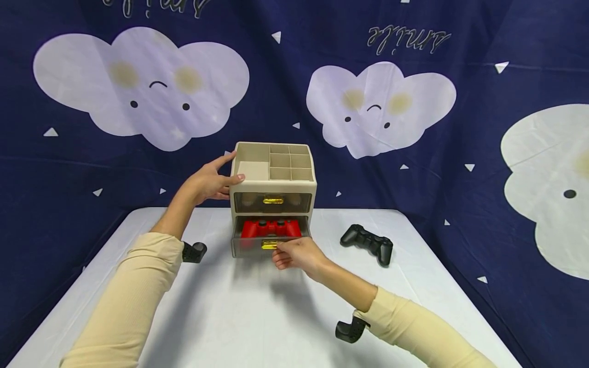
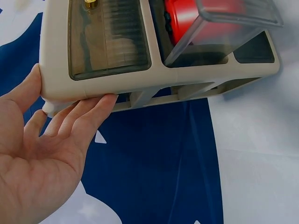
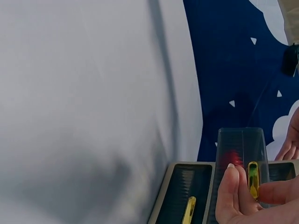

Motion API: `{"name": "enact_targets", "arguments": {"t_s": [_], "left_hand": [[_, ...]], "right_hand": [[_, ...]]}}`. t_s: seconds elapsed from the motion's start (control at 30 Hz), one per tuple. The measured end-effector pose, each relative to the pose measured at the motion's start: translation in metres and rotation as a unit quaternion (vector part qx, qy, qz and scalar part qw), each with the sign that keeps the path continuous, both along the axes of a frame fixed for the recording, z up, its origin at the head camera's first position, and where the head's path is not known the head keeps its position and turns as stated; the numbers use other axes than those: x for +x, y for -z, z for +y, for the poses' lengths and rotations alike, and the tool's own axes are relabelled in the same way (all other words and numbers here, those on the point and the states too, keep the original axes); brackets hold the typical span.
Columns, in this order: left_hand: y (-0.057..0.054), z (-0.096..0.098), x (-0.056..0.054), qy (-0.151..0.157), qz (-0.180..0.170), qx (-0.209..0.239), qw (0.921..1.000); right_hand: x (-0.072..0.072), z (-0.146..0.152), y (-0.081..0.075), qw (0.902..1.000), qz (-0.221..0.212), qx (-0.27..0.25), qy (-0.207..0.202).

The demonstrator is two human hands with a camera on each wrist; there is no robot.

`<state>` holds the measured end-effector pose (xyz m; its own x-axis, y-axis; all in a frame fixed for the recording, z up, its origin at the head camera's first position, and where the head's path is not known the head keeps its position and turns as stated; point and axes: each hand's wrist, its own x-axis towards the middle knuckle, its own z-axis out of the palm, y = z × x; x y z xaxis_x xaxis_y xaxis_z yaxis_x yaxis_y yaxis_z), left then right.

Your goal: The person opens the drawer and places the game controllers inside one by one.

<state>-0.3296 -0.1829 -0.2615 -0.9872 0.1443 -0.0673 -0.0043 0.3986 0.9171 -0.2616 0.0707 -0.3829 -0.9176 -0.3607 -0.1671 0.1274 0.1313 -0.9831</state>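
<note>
A cream storage box (image 1: pixel 276 187) with two smoky clear drawers stands on the white table. Its lower drawer (image 1: pixel 246 250) is pulled out, and a red game controller (image 1: pixel 270 228) lies inside. My right hand (image 1: pixel 301 255) pinches that drawer's gold handle (image 3: pixel 253 179) between thumb and fingers. At the box's upper left corner rests my left hand (image 1: pixel 209 181). Its thumb lies over the top front edge, while long, nearly straight fingers (image 2: pixel 96 114) press along the side wall. The upper drawer (image 1: pixel 250 203), also with a gold handle, is closed.
To the right of the box a black game controller (image 1: pixel 366 244) lies on the white tabletop (image 1: pixel 221 317). Behind the table hangs a dark blue curtain (image 1: pixel 276 102) printed with clouds. Open compartments (image 1: pixel 290 162) divide the top of the box.
</note>
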Motion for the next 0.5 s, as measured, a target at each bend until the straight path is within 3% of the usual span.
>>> {"name": "enact_targets", "arguments": {"t_s": [0.5], "left_hand": [[0.001, -0.001, 0.001, 0.000, 0.003, 0.001, 1.0000]], "right_hand": [[-0.026, -0.009, 0.002, 0.9989, -0.007, -0.028, 0.038]]}}
